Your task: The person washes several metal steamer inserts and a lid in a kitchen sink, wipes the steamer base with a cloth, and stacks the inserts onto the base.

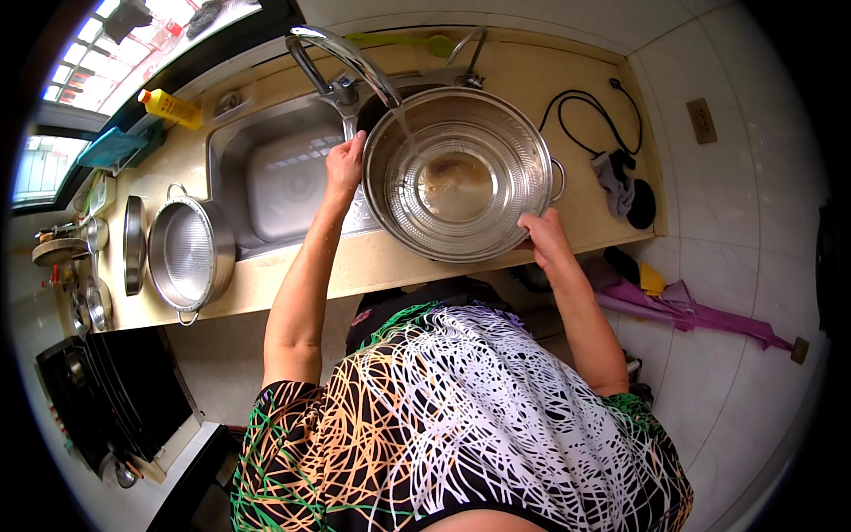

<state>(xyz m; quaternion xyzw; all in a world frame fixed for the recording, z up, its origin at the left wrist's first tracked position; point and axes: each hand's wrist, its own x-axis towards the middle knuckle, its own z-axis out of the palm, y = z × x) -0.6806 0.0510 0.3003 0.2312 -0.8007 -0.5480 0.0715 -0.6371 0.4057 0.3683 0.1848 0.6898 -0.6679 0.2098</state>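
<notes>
A wide stainless-steel pot (459, 176) is tilted so that its inside faces me, over the right part of the sink area. My left hand (344, 166) grips its left side, hiding whatever handle is there. With my right hand (548, 238) I hold the lower right rim, just below a loop handle (559, 179). A thin stream of water runs from the curved chrome faucet (359, 60) into the pot. Shallow water with a brownish tint seems to lie on its round bottom. Left of the pot is the steel sink basin (292, 179).
A perforated steel steamer pot (189, 253) and a steel lid (134, 246) stand on the counter's left. Behind the sink lies a yellow bottle (171, 110). A black cable (592, 110) and grey cloth (611, 183) lie right. A purple umbrella (698, 316) hangs along the right wall.
</notes>
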